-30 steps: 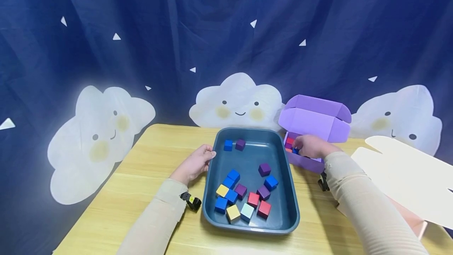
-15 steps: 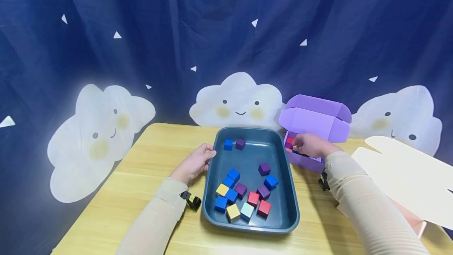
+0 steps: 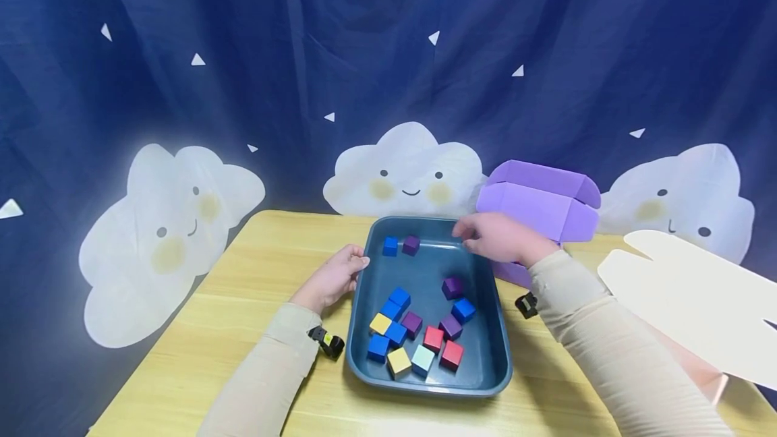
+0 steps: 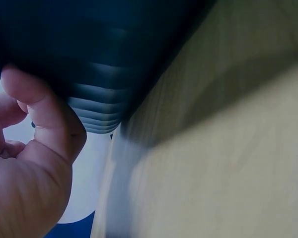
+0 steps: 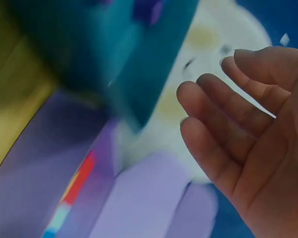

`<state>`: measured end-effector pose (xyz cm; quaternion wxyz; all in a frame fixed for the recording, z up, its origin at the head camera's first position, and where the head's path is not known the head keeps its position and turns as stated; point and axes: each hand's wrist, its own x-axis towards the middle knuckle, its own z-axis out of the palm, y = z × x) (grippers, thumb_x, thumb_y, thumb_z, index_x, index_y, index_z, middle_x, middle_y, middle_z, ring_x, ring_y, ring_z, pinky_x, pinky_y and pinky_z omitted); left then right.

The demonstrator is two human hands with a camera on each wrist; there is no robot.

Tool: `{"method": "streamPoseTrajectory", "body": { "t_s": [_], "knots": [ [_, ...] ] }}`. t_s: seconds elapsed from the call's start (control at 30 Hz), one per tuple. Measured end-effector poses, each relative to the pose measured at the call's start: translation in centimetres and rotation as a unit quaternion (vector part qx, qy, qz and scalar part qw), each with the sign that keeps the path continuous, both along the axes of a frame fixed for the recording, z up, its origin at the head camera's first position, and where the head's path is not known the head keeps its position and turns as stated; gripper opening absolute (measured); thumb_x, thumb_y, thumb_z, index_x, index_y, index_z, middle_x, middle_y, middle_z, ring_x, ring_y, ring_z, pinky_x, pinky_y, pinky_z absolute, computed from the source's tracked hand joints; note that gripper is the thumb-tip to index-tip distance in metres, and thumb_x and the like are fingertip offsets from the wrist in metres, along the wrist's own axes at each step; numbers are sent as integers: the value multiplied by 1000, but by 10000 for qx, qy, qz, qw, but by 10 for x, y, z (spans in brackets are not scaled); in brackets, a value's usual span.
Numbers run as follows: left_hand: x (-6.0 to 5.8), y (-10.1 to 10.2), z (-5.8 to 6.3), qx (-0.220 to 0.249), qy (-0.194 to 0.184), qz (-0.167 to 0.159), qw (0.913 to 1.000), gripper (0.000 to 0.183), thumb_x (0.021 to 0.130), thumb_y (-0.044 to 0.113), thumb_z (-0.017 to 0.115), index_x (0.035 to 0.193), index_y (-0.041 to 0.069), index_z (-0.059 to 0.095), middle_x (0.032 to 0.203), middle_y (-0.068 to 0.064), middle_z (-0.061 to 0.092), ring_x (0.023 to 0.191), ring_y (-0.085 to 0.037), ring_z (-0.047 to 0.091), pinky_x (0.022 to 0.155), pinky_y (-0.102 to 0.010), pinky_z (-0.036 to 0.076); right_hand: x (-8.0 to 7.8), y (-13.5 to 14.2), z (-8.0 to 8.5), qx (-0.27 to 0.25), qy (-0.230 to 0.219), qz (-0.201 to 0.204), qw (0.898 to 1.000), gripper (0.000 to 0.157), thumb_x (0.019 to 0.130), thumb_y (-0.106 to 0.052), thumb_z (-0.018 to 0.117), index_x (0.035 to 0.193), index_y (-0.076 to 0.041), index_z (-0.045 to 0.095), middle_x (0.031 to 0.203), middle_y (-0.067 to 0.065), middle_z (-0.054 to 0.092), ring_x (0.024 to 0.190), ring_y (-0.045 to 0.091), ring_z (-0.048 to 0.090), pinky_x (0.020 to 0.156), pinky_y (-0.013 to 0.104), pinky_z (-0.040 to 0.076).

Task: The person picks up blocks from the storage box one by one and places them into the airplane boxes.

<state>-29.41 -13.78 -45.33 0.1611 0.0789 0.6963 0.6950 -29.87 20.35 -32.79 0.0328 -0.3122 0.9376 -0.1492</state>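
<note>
A dark blue-grey tray lies on the table with several blue, purple, red, yellow and pale green cubes in it. At its left side my left hand holds the rim, thumb against the edge; the left wrist view shows the thumb on the tray's wall. My right hand hovers over the tray's far right corner. Its fingers are loosely bent and hold nothing, as the right wrist view shows. The open purple box stands right behind it, its inside mostly hidden by the hand; colored cubes show inside.
A pale pink box with its lid up stands at the right edge of the wooden table. Behind hangs a dark blue curtain with smiling clouds.
My right hand has come up out of the purple box and moved left to above the tray's far right corner. The left hand stays at the tray's rim.
</note>
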Motion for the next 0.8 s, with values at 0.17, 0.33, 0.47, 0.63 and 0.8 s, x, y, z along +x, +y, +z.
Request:
{"method": "streamPoseTrajectory", "body": {
  "t_s": [0.17,0.33,0.47,0.63,0.8],
  "knots": [
    [-1,-1,-2,-26,-32,-4,10000,16,109,14,47,119,3,44,95,-13,58,74,-18,57,63,-27,50,16,-41,7,-26,88,658,9978,25,96,-12,64,120,-13,69,118,2,68,106,23,64,95,44,52],
    [-1,-1,-2,-50,-20,28,10000,16,108,15,47,119,3,45,93,-11,58,73,-17,57,63,-26,50,34,-76,5,368,81,1083,9934,26,95,-16,70,121,-18,71,118,-2,68,105,16,65,92,35,54],
    [-1,-1,-1,-10,-12,5,10000,16,109,15,47,118,3,45,92,-9,59,72,-16,58,62,-26,51,40,-95,-12,883,9,1386,9864,29,93,-16,72,122,-18,73,118,-2,70,107,16,66,93,34,53],
    [-1,-1,-1,27,-1,-22,10000,17,109,14,46,119,1,44,91,-9,59,72,-16,59,62,-26,51,41,-108,-36,1357,-358,1477,9790,35,93,-16,72,128,-19,71,124,-2,68,115,16,63,99,37,50],
    [-3,-2,-4,46,3,-28,10000,18,108,14,46,119,1,44,91,-9,58,71,-17,58,62,-27,51,41,-117,-49,1527,-221,1482,9768,37,91,-15,73,128,-19,71,122,-4,68,109,13,64,98,34,51]
  ]
}}
